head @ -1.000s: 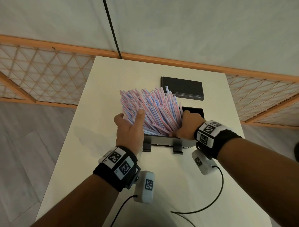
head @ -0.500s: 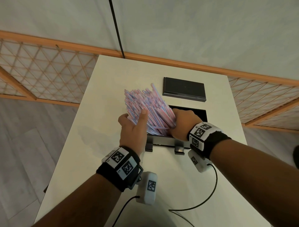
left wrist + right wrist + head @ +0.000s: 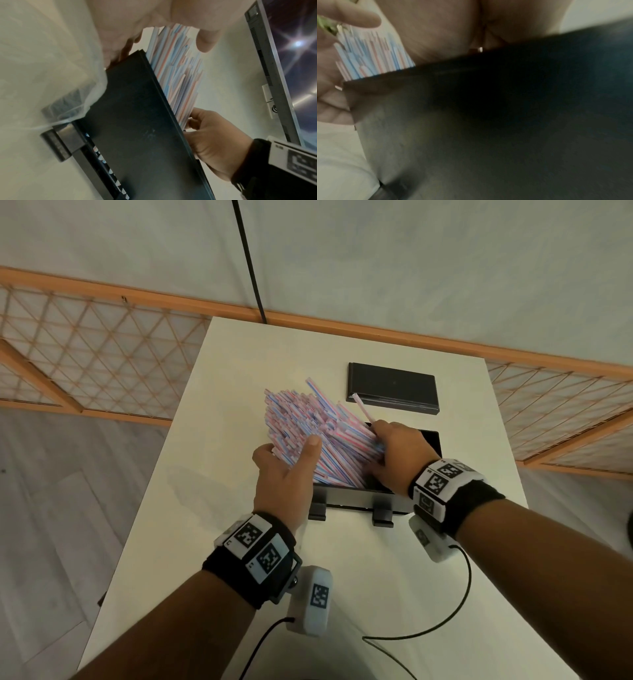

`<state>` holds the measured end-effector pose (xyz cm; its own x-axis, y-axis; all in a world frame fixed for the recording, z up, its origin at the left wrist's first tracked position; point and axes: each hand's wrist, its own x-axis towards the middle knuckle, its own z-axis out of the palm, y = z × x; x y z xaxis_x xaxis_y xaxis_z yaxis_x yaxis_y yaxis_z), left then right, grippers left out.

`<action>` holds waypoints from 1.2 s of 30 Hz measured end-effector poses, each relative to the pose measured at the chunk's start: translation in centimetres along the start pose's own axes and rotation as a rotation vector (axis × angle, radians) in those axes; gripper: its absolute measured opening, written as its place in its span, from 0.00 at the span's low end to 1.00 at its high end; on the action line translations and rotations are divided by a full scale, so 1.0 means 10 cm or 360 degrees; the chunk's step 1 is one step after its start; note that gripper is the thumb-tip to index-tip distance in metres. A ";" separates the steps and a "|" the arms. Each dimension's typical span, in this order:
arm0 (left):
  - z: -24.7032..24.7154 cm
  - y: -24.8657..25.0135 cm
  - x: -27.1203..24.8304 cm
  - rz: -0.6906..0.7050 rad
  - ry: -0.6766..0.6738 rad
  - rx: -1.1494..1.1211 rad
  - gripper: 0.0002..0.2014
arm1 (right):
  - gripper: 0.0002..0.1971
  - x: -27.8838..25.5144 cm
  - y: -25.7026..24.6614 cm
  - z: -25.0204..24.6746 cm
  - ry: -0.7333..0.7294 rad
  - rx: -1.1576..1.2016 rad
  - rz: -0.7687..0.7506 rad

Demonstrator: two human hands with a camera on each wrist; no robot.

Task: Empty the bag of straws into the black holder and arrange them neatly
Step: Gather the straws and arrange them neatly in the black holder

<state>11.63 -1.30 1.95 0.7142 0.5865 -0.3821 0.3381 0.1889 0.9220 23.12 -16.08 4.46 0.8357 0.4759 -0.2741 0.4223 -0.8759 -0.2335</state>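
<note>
Curled fingers point(image 3: 265, 449) — around straws point(image 3: 301, 412)

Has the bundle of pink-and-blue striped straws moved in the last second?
Yes. The bundle of pink-and-blue striped straws has been gathered leftward: its tips now sit left of the flat black rectangular panel, except one stray straw.

Dim soft light; wrist views blurred, head view edges bowed.
</note>
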 end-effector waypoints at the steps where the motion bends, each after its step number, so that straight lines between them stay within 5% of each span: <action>1: 0.00 0.00 0.00 0.0003 0.0008 -0.0007 0.32 | 0.23 -0.03 0.02 -0.01 0.0039 0.0052 -0.0012; 5: 0.01 0.02 0.03 -0.0013 0.0026 -0.0054 0.31 | 0.25 -0.09 0.15 -0.02 0.0131 0.0119 0.0169; 9: 0.03 0.05 0.02 -0.0038 0.0000 -0.0127 0.27 | 0.36 -0.01 0.22 0.06 -0.0123 0.0027 0.0412; 21: 0.00 0.02 0.02 -0.0075 -0.0047 -0.0135 0.29 | 0.11 0.17 0.08 0.04 0.0135 -0.0116 0.0067; 33: -0.06 0.02 0.04 -0.0075 -0.0045 -0.0058 0.30 | 0.28 0.03 0.17 0.08 0.0186 0.0077 0.0240; 36: -0.06 0.02 0.03 -0.0062 -0.0045 -0.0062 0.38 | 0.27 0.00 0.18 0.05 0.0134 0.0095 0.0265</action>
<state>11.59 -0.59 2.08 0.7181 0.5559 -0.4187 0.3423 0.2418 0.9079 23.74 -17.65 3.57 0.9199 0.3140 -0.2349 0.2559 -0.9346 -0.2472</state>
